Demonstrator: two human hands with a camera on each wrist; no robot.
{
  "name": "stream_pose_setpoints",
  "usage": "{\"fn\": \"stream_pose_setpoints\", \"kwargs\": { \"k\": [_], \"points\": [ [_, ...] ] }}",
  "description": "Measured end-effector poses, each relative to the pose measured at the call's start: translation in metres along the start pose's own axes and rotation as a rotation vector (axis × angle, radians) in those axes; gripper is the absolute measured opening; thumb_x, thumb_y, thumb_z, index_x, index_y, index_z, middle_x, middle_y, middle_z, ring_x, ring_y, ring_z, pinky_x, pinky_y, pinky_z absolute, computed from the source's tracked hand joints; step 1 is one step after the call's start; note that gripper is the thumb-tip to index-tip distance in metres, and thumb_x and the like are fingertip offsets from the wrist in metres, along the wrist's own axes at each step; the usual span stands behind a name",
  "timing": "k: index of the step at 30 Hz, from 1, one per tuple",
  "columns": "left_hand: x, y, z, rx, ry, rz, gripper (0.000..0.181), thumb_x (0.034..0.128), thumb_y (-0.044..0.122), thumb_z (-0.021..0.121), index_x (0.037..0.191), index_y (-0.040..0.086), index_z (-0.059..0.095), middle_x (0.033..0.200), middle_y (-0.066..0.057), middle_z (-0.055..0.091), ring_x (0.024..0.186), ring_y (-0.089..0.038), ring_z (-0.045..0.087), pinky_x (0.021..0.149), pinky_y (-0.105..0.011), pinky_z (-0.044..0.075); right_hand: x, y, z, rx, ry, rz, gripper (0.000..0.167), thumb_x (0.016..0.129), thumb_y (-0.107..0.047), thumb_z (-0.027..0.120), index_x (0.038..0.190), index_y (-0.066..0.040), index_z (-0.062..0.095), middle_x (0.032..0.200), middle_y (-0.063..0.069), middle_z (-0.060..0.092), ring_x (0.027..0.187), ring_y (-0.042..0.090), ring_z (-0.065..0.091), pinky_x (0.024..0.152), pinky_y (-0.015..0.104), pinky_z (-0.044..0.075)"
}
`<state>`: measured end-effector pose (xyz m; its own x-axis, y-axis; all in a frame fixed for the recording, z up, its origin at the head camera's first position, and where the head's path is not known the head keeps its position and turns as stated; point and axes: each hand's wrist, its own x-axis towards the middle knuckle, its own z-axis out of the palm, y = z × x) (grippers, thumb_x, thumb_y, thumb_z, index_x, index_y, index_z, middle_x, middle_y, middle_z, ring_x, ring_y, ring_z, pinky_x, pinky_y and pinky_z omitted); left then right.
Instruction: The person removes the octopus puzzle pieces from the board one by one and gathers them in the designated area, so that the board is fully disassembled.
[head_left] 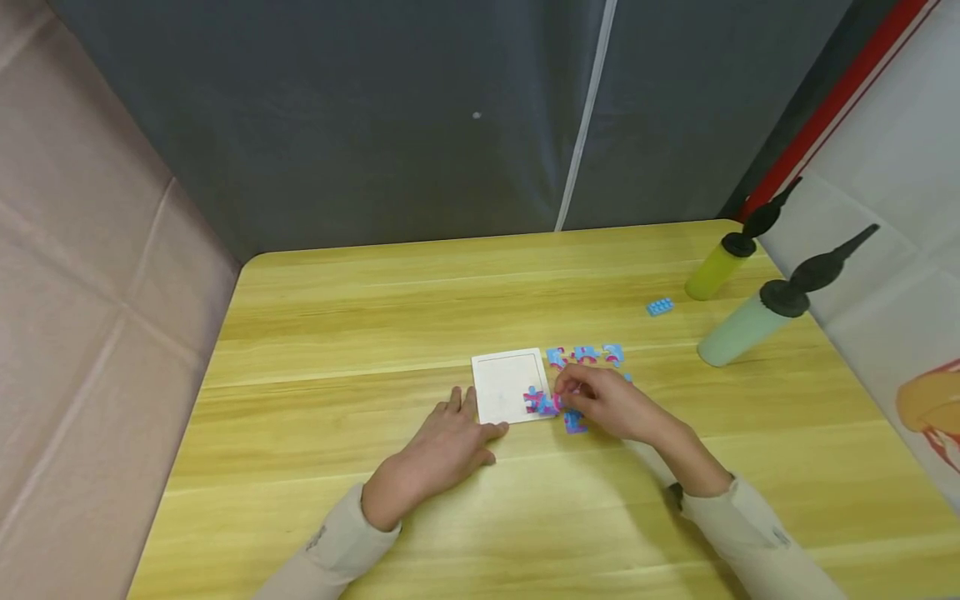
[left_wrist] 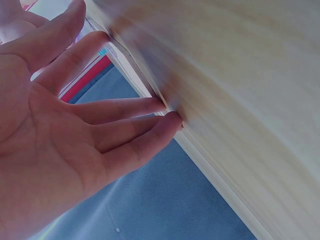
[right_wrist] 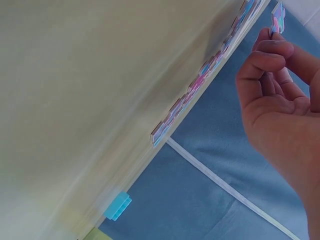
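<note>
A square white puzzle tray [head_left: 501,377] lies on the table, with joined blue and pink jigsaw pieces [head_left: 536,402] at its lower right corner. My left hand [head_left: 446,443] spreads its fingers against the tray's left side and lower edge; in the left wrist view its fingertips [left_wrist: 172,120] touch the tabletop. Over the tray's right edge, my right hand [head_left: 611,402] pinches a jigsaw piece [right_wrist: 278,19] between thumb and fingers. Loose jigsaw pieces [head_left: 585,354] lie right of the tray, some hidden under the right hand.
A blue toy brick [head_left: 660,307] lies toward the back right. Beyond it stand a yellow-green pump [head_left: 711,273] and a pale green pump [head_left: 742,332], both with black tops. A dark curtain [head_left: 375,125] hangs behind the table [head_left: 315,333].
</note>
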<state>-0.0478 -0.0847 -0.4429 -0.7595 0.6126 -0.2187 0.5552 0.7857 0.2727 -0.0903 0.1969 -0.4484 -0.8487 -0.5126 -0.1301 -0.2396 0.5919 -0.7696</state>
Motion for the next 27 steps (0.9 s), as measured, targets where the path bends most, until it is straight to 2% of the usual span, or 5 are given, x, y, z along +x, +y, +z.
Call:
{"fn": "stream_pose_setpoints", "kwargs": {
  "k": [12,27],
  "points": [
    [0.0,0.0,0.0,-0.008,-0.007,-0.008,0.045,0.0968,0.037,0.071,0.14,0.027,0.066,0.152,-0.041,0.041,0.141,-0.06,0.04,0.108,-0.063,0.047,-0.006,0.005,-0.003,-0.008,0.002,-0.01,0.005,0.102,-0.012,0.064,0.103,-0.007,0.066,0.093,0.005,0.068,0.072,0.008,0.056,0.066,0.023,0.048],
    [0.0,-0.001,0.001,-0.012,-0.012,-0.008,0.045,0.0974,0.037,0.07,0.141,0.027,0.066,0.153,-0.041,0.04,0.142,-0.06,0.039,0.109,-0.063,0.046,-0.015,0.01,-0.008,-0.022,0.05,0.0,0.008,0.099,-0.004,0.065,0.103,-0.011,0.068,0.094,0.0,0.069,0.086,0.009,0.06,0.075,0.023,0.051]
  ]
}}
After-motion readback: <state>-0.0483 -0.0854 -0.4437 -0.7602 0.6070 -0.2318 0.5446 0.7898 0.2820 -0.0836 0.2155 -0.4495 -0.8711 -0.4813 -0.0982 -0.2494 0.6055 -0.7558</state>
